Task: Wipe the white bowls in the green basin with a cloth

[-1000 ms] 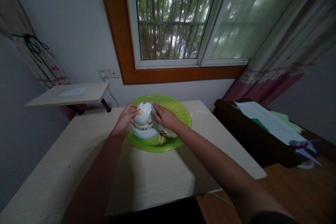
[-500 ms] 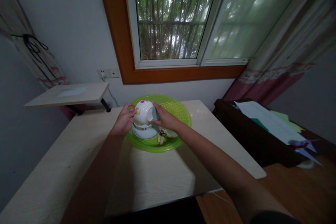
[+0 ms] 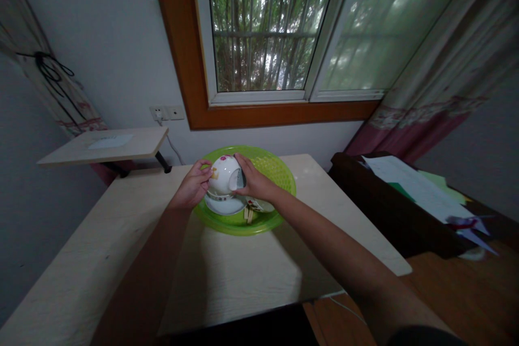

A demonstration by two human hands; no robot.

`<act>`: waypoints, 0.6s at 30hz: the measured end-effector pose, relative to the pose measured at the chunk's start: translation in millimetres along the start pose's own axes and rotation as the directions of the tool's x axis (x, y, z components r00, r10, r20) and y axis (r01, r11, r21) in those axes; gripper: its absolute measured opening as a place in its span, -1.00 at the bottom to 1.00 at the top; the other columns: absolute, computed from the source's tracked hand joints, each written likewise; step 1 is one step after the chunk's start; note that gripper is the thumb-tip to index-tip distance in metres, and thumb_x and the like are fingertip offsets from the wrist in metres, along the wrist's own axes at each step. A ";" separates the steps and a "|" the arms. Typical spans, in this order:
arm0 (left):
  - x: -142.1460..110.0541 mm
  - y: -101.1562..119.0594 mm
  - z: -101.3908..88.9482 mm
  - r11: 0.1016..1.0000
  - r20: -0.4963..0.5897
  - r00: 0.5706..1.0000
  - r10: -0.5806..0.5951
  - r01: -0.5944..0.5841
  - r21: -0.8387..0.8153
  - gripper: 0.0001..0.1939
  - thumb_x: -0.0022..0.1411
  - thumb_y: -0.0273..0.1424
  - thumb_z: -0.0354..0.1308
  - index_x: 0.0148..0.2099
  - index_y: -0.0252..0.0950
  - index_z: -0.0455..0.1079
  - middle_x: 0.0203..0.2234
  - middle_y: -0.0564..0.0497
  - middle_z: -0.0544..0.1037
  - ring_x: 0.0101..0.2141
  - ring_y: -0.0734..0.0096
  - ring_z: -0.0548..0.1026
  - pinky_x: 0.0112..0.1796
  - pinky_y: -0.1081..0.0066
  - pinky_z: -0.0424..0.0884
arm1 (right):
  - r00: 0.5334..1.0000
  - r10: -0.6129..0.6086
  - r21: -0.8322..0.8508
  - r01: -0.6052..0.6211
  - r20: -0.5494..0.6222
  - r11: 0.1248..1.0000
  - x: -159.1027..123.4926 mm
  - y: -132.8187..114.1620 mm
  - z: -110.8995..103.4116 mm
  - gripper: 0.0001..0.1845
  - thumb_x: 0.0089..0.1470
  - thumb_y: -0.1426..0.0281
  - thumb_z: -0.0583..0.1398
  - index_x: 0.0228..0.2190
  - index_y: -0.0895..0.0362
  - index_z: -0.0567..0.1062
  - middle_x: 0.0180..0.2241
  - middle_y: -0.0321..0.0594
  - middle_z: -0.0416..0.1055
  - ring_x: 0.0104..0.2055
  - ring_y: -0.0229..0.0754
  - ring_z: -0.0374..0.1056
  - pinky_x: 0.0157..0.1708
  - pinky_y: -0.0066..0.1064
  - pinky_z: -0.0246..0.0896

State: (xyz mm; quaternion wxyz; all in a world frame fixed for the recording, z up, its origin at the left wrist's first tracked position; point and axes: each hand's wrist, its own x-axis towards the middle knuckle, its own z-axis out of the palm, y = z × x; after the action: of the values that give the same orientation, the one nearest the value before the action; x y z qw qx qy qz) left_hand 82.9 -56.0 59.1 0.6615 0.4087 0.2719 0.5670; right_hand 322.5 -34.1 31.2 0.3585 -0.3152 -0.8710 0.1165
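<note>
A white bowl [image 3: 221, 174] with pink and yellow flower prints is tilted on its side above the green plastic basket [image 3: 288, 173]. My left hand [image 3: 193, 186] grips the bowl's left rim, its fingers closed. On the other side, my right hand [image 3: 255, 179] is closed on a grey cloth or scouring pad [image 3: 240, 178] and presses it to the bowl's foot. Most of the grey piece is hidden by the fingers. Just below, in the basket, sit another white dish [image 3: 226, 206], a patterned bowl [image 3: 263, 206] partly under my right wrist, and small light wooden pieces [image 3: 248, 215].
The basket rests on a pale wooden table [image 3: 239, 265]. At the left stands a raised shelf [image 3: 109, 143] with a paper on it. A dark cabinet [image 3: 365, 200] with papers lies to the right, and a window [image 3: 275, 27] is behind.
The bowl has turned slightly in my hands, and my right hand has shifted a little over its foot, covering the grey piece differently. My left hand stays at the rim.
</note>
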 end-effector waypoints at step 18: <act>6.1 -1.3 -0.5 0.999 0.002 1.000 -0.030 0.030 -0.046 -0.56 0.25 -0.57 0.22 0.17 -0.30 0.40 0.08 -0.18 0.55 -0.02 0.31 0.56 0.00 0.33 0.53 | 0.977 0.156 0.150 -0.134 -0.148 0.980 4.4 -6.8 -5.5 0.35 -0.21 0.09 0.52 0.43 0.08 -0.03 0.37 0.12 0.08 0.41 0.18 0.03 0.41 0.10 -0.10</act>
State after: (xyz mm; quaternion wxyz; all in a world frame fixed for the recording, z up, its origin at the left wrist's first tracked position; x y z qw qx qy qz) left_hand 84.4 -50.0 58.4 0.6792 0.3897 0.2646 0.5629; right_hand 320.7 -36.8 40.5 0.4384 -0.3604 -0.8040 0.1773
